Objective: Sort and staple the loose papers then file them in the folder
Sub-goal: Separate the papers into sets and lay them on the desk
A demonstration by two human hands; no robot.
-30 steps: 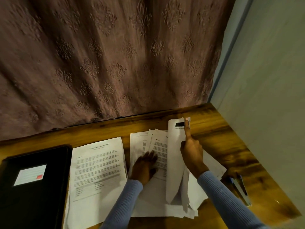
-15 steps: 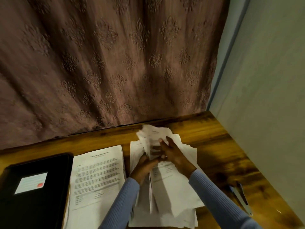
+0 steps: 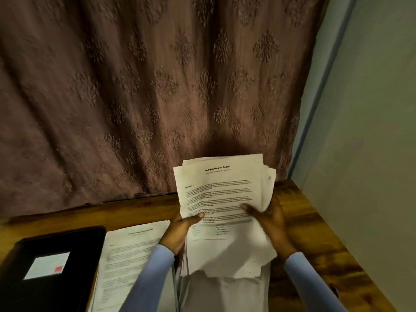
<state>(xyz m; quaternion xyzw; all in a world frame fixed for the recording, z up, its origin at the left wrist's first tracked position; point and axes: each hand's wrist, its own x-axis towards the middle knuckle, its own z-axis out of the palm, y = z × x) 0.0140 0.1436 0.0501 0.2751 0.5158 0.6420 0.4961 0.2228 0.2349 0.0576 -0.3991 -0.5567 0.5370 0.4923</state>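
A brown patterned curtain (image 3: 157, 86) hangs behind the wooden tabletop (image 3: 315, 233), with a pale wall (image 3: 371, 154) closing the corner on the right. I see both forearms in blue sleeves reaching forward, the left hand (image 3: 180, 230) and right hand (image 3: 270, 219) raised above the tabletop and facing each other. Between them they hold a stack of loose papers (image 3: 225, 199), tilted up toward me, edges uneven, the top sheet printed with a heading and lines of text. The left thumb lies across the stack's left edge and the right fingers (image 3: 249, 209) curl over its right edge, so both hands grip it. More sheets lie beneath on the tabletop. To the left lie a printed sheet (image 3: 132, 255) and, beyond it, a black folder (image 3: 56, 266).
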